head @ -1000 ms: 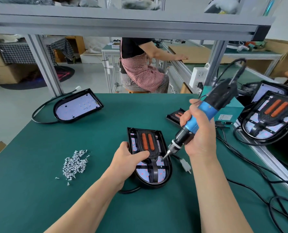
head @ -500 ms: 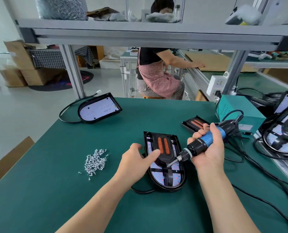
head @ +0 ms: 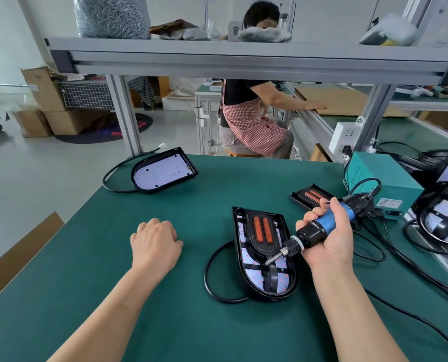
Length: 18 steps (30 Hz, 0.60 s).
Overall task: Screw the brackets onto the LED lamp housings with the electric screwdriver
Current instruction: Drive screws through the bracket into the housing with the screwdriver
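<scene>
Green bench mat [head: 165,296] carries the work. LED lamp housing [head: 243,279] lies just left of your right hand [head: 332,241], bracket [head: 260,248] seated in it. Right hand wraps the electric screwdriver [head: 327,226], bit slanting over the bracket's near end. Left hand [head: 155,241] knuckles-up, well left of the housing, fingers curled under; whether it pinches anything, can't tell. Square the bit upright and steady the housing before triggering.

**A:** What colours are on the bench [head: 139,322]?
**B:** Its mat is dark green. The near lamp housing [head: 267,296] is black, with two orange bars [head: 262,230]. The screwdriver [head: 324,226] is blue and black.
**A:** Farther off?
**B:** A red-checked apron [head: 251,126].
</scene>
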Each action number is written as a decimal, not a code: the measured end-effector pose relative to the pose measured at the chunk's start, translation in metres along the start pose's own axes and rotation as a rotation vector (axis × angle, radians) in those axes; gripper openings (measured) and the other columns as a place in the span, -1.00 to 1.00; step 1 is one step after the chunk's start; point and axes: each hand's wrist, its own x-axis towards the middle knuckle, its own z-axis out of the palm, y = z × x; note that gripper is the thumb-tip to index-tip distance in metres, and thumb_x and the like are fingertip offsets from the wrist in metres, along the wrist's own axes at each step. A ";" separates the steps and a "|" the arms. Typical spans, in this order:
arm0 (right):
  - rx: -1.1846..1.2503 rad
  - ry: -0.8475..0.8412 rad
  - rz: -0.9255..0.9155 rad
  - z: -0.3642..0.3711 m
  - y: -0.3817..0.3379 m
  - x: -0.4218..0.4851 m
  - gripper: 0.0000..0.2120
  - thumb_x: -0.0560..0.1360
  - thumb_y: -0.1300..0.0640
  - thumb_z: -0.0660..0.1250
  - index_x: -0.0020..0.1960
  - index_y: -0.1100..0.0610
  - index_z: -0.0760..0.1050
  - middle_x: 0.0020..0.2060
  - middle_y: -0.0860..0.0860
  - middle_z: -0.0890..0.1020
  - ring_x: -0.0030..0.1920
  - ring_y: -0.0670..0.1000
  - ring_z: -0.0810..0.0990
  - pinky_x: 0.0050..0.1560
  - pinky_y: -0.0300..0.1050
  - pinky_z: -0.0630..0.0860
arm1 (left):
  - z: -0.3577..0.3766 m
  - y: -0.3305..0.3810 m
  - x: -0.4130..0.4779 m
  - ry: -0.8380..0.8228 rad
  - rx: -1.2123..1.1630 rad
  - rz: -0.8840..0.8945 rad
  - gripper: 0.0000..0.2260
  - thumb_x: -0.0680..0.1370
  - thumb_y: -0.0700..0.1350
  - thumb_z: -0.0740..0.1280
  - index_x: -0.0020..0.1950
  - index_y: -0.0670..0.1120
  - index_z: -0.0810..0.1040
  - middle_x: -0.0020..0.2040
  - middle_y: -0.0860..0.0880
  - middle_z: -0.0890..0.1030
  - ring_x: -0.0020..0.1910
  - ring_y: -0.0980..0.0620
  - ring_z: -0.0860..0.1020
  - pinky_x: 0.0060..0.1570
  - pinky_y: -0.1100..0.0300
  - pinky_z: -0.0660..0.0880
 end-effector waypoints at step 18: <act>0.028 0.011 0.008 -0.002 -0.001 0.001 -0.87 0.57 0.04 0.38 -0.11 0.04 0.49 -0.36 -0.10 0.50 -0.41 -0.11 0.46 -0.33 -0.24 0.35 | -0.005 0.007 -0.006 0.052 0.048 0.046 -0.87 0.61 -0.18 0.19 -0.02 -0.12 0.53 0.00 -0.08 0.52 -0.02 -0.12 0.39 0.01 0.09 0.29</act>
